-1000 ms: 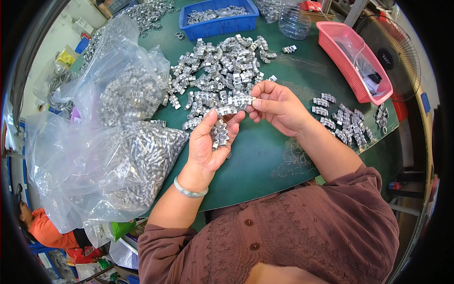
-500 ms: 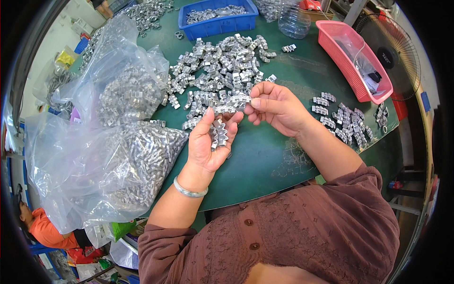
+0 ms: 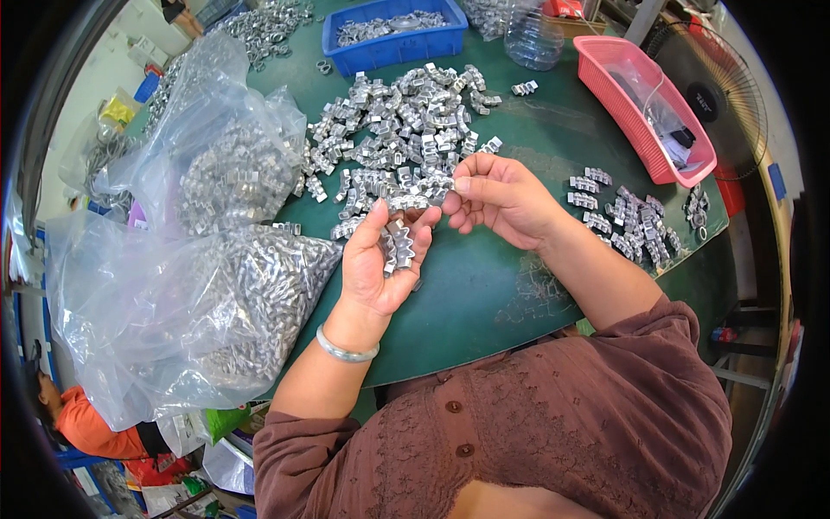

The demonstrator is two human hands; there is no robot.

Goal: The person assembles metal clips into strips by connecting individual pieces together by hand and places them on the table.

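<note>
My left hand [image 3: 370, 272], a pale bangle on its wrist, is cupped palm up around small silvery wavy metal pieces [image 3: 399, 248]. Its thumb and fingertips curl about them. From the right, my right hand [image 3: 506, 197] pinches with thumb and forefinger at the end of a silvery metal strip [image 3: 421, 192] just above the left fingertips. Whatever lies right between those two fingers is mostly covered. Beyond both hands spreads a large heap of similar metal pieces [image 3: 389, 117] on the green table [image 3: 484, 294].
Clear plastic bags [image 3: 130, 294] full of small metal parts stand at the left. A blue bin [image 3: 398, 56] of metal rings sits at the far side. Rows of metal pieces [image 3: 640, 223] lie at the right, below a pink basket [image 3: 644, 112] and a fan [image 3: 713, 99]. A person in orange [image 3: 91, 424] is lower left.
Both hands stay nearly in place. The pieces in my left palm have tilted slightly, and my right fingers still pinch the strip's end.
</note>
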